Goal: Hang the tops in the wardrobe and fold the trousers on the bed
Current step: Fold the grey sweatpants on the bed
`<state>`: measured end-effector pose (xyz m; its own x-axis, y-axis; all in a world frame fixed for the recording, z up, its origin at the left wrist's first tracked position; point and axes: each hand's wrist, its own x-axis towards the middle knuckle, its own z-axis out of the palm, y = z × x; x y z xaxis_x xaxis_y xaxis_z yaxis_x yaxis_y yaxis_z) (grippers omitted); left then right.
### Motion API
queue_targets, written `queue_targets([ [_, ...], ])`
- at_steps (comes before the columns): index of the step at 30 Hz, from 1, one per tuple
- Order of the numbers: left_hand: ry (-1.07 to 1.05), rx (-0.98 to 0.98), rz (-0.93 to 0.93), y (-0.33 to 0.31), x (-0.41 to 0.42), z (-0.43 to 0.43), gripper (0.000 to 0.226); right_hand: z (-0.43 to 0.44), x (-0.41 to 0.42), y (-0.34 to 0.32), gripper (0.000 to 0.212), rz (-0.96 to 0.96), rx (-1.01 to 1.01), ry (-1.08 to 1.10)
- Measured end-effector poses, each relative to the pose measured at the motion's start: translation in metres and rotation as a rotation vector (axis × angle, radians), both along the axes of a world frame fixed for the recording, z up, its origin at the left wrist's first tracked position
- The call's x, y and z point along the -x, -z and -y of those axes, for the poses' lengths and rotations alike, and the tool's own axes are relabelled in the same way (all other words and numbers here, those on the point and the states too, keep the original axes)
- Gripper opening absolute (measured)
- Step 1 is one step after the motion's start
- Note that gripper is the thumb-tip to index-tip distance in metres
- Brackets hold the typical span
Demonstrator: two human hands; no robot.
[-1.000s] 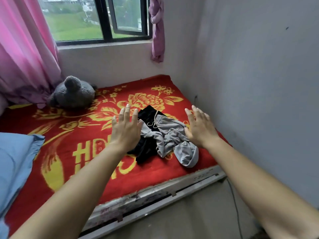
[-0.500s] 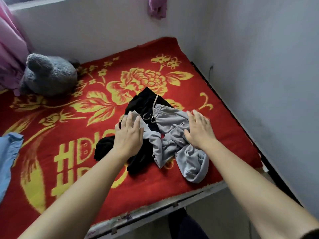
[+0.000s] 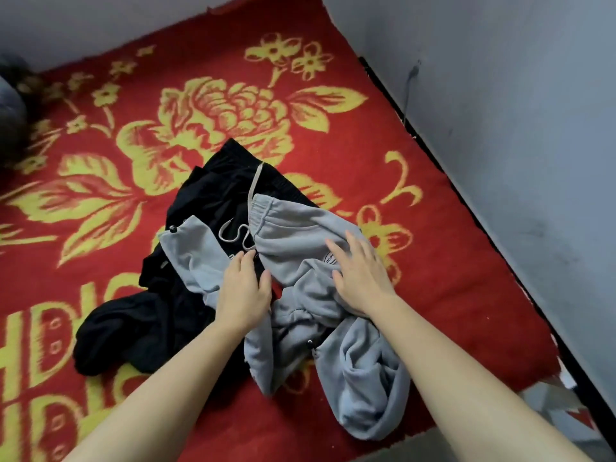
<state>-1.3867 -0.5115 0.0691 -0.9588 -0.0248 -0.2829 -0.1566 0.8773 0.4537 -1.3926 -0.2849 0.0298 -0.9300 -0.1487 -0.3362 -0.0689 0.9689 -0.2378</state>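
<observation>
Your left hand (image 3: 245, 290) and right hand (image 3: 361, 278) rest flat, fingers relaxed, on the crumpled grey fleece trousers (image 3: 290, 238) at centre frame. A black fabric garment (image 3: 213, 195) lies partly beneath them.

- Grey trousers (image 3: 293, 248): soft fleece, elastic waistband, pale drawstring (image 3: 254, 185), small white label patch on the upper part. Unfolded and crumpled, legs twisted. One leg end is bunched near the front edge of the bed (image 3: 433, 261).
- Black garment (image 3: 213, 195): crumpled, lying partly under the grey trousers, one end spread out to the left. Type cannot be told.
- Both lie on the bed's red and yellow floral blanket, toward the wall side.
</observation>
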Motion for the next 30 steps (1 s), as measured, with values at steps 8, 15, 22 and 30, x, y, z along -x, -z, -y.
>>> queue_targets([
  [8, -0.201, -0.039, -0.038, 0.086, 0.078, -0.02, 0.077, -0.027, -0.05, 0.125, 0.065, 0.228, -0.075, 0.027],
  [15, -0.106, -0.01, -0.047, 0.111, 0.104, -0.036, 0.048, -0.032, -0.046, 0.13, 0.059, 0.189, -0.029, 0.023],
  [22, 0.548, 0.353, -0.337, 0.108, 0.015, -0.035, 0.039, -0.029, -0.005, 0.079, 0.049, 0.369, 0.307, 0.365],
  [30, 0.676, 0.07, -0.248, 0.08, -0.02, -0.006, 0.071, 0.009, -0.016, 0.06, 0.047, 0.279, 0.401, 0.579],
])
